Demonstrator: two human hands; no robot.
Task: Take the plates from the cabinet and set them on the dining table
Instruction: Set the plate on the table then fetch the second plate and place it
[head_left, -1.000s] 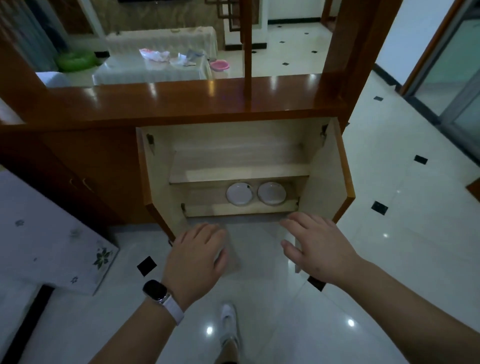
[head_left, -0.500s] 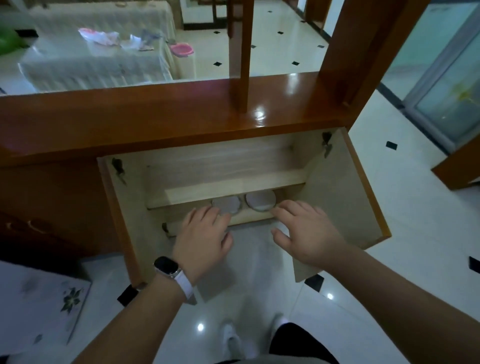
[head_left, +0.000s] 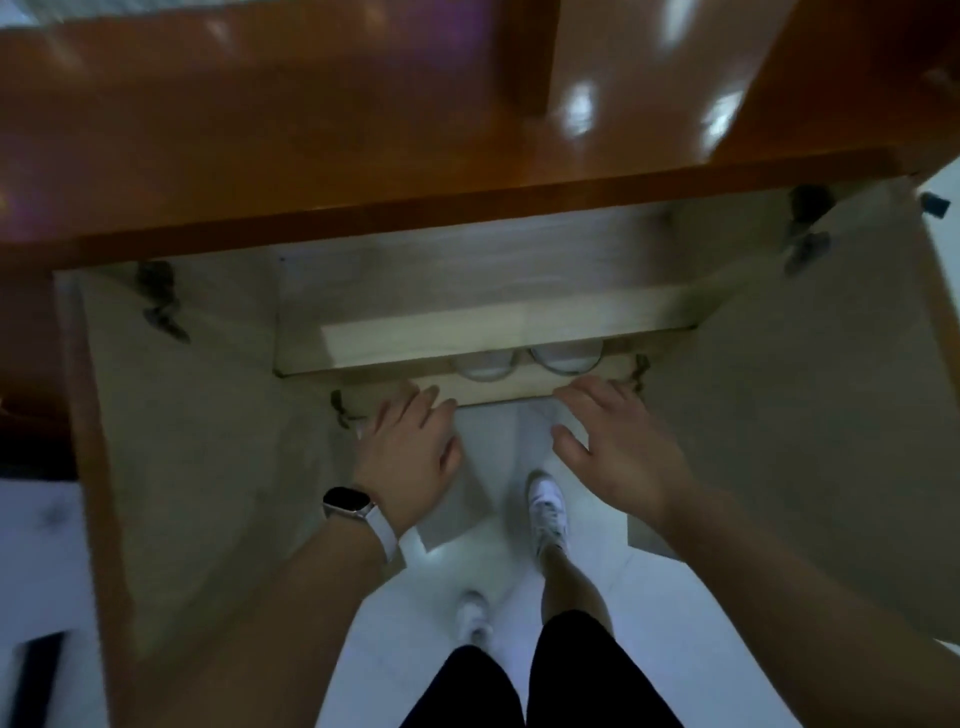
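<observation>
Plates (head_left: 565, 362) lay in the open cabinet (head_left: 467, 270), two of them side by side on the lower shelf (head_left: 498, 393). Their rear halves were hidden under the front edge of the upper shelf (head_left: 467, 338). Being round, they had no long axis of their own. The pair made a short row running left to right across the person's front, rims close together; the blur hid whether they touched.

The left hand (head_left: 410, 449) and the right hand (head_left: 621, 454) hovered palm down at the lip of the lower shelf. Their fingers were straight and loosely spread, and they held nothing. Both plates lay ahead of the fingertips and slightly inward, in the gap between the two hands. The left plate (head_left: 483, 368) sat forward and to the right of the left hand. The right plate sat almost straight ahead of the right hand, which looked the nearer to its target.

One plate per hand seemed the natural split, each hand going forward and a little toward the middle. The low upper shelf left only a shallow slot, so the fingers would likely have to enter flat. The two doors (head_left: 208, 441) stood swung wide to either side, well apart from the hands. The dining table was not in view.
</observation>
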